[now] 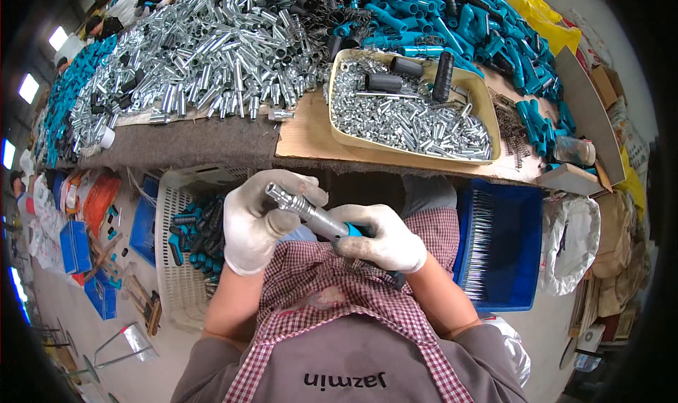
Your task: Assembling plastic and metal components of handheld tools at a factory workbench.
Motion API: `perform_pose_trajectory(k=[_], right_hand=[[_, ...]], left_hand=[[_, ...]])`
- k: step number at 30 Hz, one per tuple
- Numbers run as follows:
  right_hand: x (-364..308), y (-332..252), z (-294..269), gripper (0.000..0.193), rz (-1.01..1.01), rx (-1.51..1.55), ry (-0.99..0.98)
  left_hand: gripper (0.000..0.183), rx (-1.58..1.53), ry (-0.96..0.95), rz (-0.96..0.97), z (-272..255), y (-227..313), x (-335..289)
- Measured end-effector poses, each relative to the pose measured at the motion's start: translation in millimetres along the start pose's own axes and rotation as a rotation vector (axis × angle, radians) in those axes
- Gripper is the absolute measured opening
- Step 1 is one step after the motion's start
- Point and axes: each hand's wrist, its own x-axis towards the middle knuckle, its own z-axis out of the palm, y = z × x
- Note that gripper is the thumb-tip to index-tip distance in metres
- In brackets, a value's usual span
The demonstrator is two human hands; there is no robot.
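Observation:
A hand tool with a grey metal barrel (321,218), a stepped silver tip and a teal handle is held above my lap, tip slanting up to the left. My right hand (381,241) wraps around its teal handle end, covering most of the handle. My left hand (258,216) curls around the silver tip, thumb on the near side and fingers behind. Both hands wear white gloves with greyish fingertips. Just beyond them, on the bench edge, stands a cream tub (496,131) of small metal parts, with several black sleeves lying on top.
Silver metal tubes (212,57) and teal handles (522,57) are heaped across the bench (304,135). To my left is a white crate (176,283) with teal-and-black tools. A blue bin (519,262) holding thin metal rods stands at my right. Other people work at the far left.

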Motion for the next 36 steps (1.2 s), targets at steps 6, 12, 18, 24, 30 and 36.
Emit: perform_pose_trajectory(k=[6, 12, 18, 24, 30, 36], right_hand=[[6.6, 9.0, 23.0, 0.039, -0.266, -0.827, 0.536], [2.7, 0.2, 13.2, 0.034, -0.162, -0.731, 0.469], [-6.4, 6.3, -6.3, 0.042, 0.066, 0.117, -0.125], [-2.7, 0.2, 13.2, 0.034, -0.12, -0.351, 0.269], [3.1, 10.2, 17.7, 0.029, -0.29, -0.821, 0.522], [-4.7, 12.0, -9.0, 0.036, 0.154, 0.231, -0.343]], left_hand=[[0.053, 0.017, 0.274, -0.006, 15.4, -20.4, -7.9], [0.048, -0.003, 0.202, -0.096, 6.8, -19.6, -2.3], [0.062, -0.029, -0.21, -0.119, -11.5, -3.6, 1.5], [0.057, 0.039, 0.175, -0.014, 7.5, -19.2, -5.9], [0.048, 0.1, 0.34, -0.004, 11.1, -29.3, -13.6], [0.042, -0.31, -0.556, 0.164, -9.2, -16.7, 8.5]])
